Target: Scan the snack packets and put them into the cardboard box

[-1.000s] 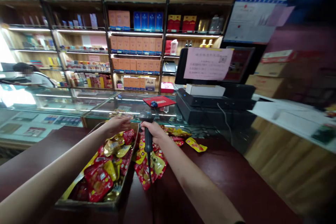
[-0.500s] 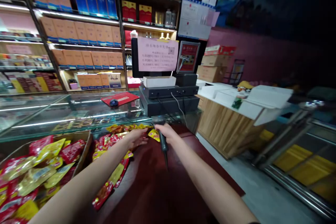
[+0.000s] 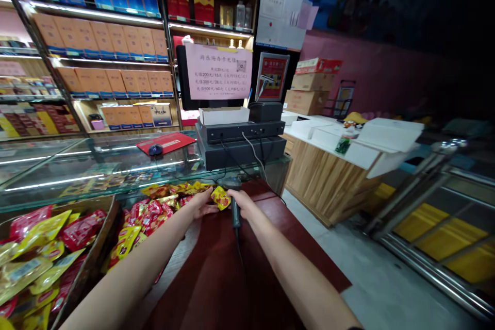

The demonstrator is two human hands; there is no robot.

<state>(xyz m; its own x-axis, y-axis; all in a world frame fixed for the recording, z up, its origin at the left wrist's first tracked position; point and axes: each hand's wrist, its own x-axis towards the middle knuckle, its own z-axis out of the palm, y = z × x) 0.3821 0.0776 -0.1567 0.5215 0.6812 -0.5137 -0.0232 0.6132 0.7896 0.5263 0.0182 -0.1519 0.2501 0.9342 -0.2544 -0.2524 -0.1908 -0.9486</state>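
- Yellow foil snack packet point(image 3: 220, 198) is lying on the dark-red wooden counter top point(image 3: 216, 273), just between my two hands, with its corner reaching toward the scanner's head.
- My left hand point(image 3: 201, 205) is staying open, its spread fingers point(image 3: 208, 208) reaching to the packet's edge; I cannot tell whether they are pressing on it or only touching it.
- My right hand point(image 3: 243, 205) is closing around the grip of a black handheld barcode scanner point(image 3: 235, 219), whose head is pointing up and sitting just beside the packet.
- Keeping a firm hold low on the grip and steadying the packet lightly with my open fingers looks like the careful way of working here, so that neither hand is covering its printed face.
- Loose red and yellow foil packets point(image 3: 147, 215) are lying just left of my left hand, and a shallow cardboard tray point(image 3: 104, 232) is sitting farther left, heaped with more of them.
- Beyond my fingers, a glass display counter point(image 3: 77, 175) is stretching across the view, and a black cash register unit point(image 3: 240, 152) is standing on it.
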